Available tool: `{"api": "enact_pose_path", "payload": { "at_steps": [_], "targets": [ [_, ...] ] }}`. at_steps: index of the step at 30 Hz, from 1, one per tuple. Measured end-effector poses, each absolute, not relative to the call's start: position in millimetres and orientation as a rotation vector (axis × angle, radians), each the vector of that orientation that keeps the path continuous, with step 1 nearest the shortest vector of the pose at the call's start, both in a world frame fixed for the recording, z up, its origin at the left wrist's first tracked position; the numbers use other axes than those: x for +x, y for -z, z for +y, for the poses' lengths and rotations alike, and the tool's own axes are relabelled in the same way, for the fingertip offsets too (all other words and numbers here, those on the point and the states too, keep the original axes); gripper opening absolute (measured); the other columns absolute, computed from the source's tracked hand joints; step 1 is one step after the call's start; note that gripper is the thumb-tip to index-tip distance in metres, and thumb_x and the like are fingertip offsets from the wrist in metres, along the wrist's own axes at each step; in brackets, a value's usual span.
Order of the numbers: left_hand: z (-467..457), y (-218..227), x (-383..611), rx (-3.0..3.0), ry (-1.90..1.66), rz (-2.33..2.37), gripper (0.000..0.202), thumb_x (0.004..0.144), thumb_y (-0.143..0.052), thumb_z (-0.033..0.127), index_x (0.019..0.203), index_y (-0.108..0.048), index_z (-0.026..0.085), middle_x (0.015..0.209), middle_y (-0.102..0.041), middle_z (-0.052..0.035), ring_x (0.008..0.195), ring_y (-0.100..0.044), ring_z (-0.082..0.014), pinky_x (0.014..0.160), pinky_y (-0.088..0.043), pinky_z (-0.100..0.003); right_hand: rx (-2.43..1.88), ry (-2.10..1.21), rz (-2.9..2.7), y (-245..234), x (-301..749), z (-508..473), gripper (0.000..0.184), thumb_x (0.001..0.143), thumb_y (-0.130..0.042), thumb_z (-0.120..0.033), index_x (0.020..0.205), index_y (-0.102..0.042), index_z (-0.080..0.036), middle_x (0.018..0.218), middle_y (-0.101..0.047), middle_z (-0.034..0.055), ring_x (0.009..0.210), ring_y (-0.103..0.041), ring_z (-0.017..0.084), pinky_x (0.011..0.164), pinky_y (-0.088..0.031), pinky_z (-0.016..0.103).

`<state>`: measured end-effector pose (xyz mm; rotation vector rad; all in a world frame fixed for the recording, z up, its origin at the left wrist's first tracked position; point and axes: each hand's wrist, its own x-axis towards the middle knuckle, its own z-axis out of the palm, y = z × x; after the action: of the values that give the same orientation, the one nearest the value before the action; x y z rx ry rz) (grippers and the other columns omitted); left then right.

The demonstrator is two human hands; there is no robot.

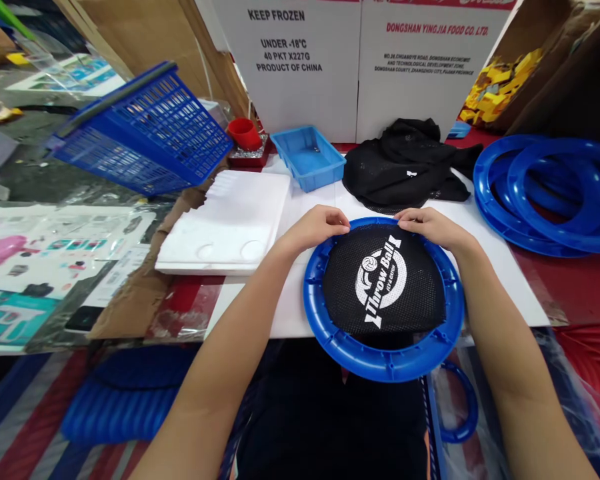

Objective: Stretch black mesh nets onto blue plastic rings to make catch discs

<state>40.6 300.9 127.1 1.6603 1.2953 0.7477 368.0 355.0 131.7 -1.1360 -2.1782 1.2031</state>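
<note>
In front of me a blue plastic ring (391,367) overhangs the near table edge, with a black mesh net (340,293) printed "Throw Ball" spread across its opening. Along the near side a gap shows between net and ring. My left hand (321,227) pinches the net's far edge at the ring's upper left. At the upper right, my right hand (433,227) grips that same edge against the ring, fingers curled. Just beyond the hands lies a pile of black nets (405,163). Several more blue rings (563,227) are stacked to the right.
A light-blue tray (310,160) and a white foam block (230,213) are left of the nets. A blue basket (145,133) leans beside a red cup (245,133). A white carton (355,67) stands at the back, yellow parts (500,90) at right.
</note>
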Motion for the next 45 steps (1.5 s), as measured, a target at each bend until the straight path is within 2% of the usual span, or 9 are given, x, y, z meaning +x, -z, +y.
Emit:
{"api": "enact_pose_path", "payload": {
  "at_steps": [6, 12, 17, 23, 30, 36, 38, 41, 45],
  "targets": [
    [300.0, -126.8, 43.7, 1.864, -0.726, 1.356, 0.007, 0.085, -0.074, 0.019, 0.089, -0.079, 0.018, 0.094, -0.081, -0.0070, 0.091, -0.074, -0.0209, 0.087, -0.055, -0.037, -1.166, -1.009, -2.228, -126.8, 364.3, 354.3, 0.026, 0.091, -0.070, -0.047, 0.094, -0.080, -0.023, 0.117, -0.080, 0.0080, 0.108, -0.071, 0.031, 0.104, -0.054, 0.048],
    [297.3, -129.5, 43.3, 1.903, -0.713, 1.347, 0.009, 0.086, -0.071, 0.019, 0.090, -0.080, 0.019, 0.096, -0.081, -0.0059, 0.093, -0.074, -0.0205, 0.088, -0.055, -0.036, -1.175, -1.128, -2.193, -133.1, 371.4, 351.2, 0.033, 0.094, -0.071, -0.055, 0.103, -0.082, -0.025, 0.117, -0.081, 0.0048, 0.112, -0.071, 0.032, 0.107, -0.053, 0.048],
    [294.9, -130.6, 45.6, 1.925, -0.703, 1.343, 0.011, 0.088, -0.068, 0.019, 0.090, -0.079, 0.020, 0.098, -0.081, -0.0064, 0.094, -0.073, -0.0215, 0.089, -0.054, -0.037, -1.103, -1.173, -2.195, -144.6, 375.5, 343.1, 0.039, 0.092, -0.076, -0.063, 0.104, -0.083, -0.027, 0.136, -0.075, 0.0065, 0.123, -0.068, 0.035, 0.111, -0.052, 0.050],
    [294.5, -134.0, 42.9, 1.974, -0.670, 1.316, 0.014, 0.090, -0.067, 0.019, 0.095, -0.080, 0.020, 0.101, -0.081, -0.0064, 0.096, -0.073, -0.0217, 0.090, -0.054, -0.037, -1.001, -1.021, -2.507, -139.7, 376.1, 340.8, 0.039, 0.092, -0.078, -0.061, 0.122, -0.085, -0.037, 0.159, -0.060, 0.0033, 0.149, -0.052, 0.039, 0.132, -0.034, 0.056],
    [288.5, -139.5, 53.2, 2.123, -0.772, 1.258, 0.013, 0.097, -0.070, 0.030, 0.097, -0.079, 0.020, 0.104, -0.078, -0.0072, 0.101, -0.071, -0.0237, 0.097, -0.053, -0.040, -0.975, -0.935, -2.594, -131.9, 372.6, 336.6, 0.052, 0.091, -0.079, -0.062, 0.138, -0.078, -0.037, 0.169, -0.049, 0.0060, 0.157, -0.042, 0.043, 0.133, -0.028, 0.064],
    [282.3, -124.8, 69.3, 2.469, -0.611, 1.106, 0.021, 0.094, -0.079, 0.034, 0.113, -0.079, 0.025, 0.147, -0.062, -0.0128, 0.140, -0.054, -0.0335, 0.121, -0.043, -0.052, -0.969, -0.904, -2.622, -129.4, 370.7, 335.8, 0.033, 0.088, -0.082, -0.059, 0.109, -0.085, -0.032, 0.168, -0.049, 0.0058, 0.156, -0.042, 0.044, 0.131, -0.029, 0.066],
    [279.8, -123.2, 72.0, 2.487, -0.560, 1.097, 0.024, 0.094, -0.080, 0.036, 0.115, -0.078, 0.023, 0.153, -0.057, -0.0140, 0.147, -0.048, -0.0354, 0.125, -0.039, -0.054, -0.964, -0.913, -2.620, -129.1, 370.9, 336.3, 0.034, 0.087, -0.083, -0.060, 0.107, -0.085, -0.033, 0.169, -0.049, 0.0043, 0.157, -0.040, 0.043, 0.132, -0.028, 0.065],
    [277.0, -128.1, 73.3, 2.416, -0.537, 1.123, 0.025, 0.091, -0.081, 0.040, 0.106, -0.075, 0.020, 0.149, -0.058, -0.0156, 0.142, -0.051, -0.0353, 0.121, -0.043, -0.051, -0.969, -0.936, -2.627, -132.9, 370.4, 335.2, 0.037, 0.088, -0.081, -0.064, 0.107, -0.085, -0.032, 0.168, -0.050, 0.0047, 0.156, -0.041, 0.042, 0.132, -0.028, 0.063],
    [277.8, -138.7, 70.6, 2.242, -0.586, 1.191, 0.021, 0.098, -0.069, 0.041, 0.096, -0.071, 0.020, 0.118, -0.067, -0.0105, 0.114, -0.064, -0.0278, 0.104, -0.051, -0.044, -0.945, -1.029, -2.585, -142.8, 367.7, 331.1, 0.038, 0.091, -0.077, -0.066, 0.093, -0.085, -0.029, 0.159, -0.060, 0.0045, 0.148, -0.052, 0.039, 0.130, -0.033, 0.056]
  ]
}}
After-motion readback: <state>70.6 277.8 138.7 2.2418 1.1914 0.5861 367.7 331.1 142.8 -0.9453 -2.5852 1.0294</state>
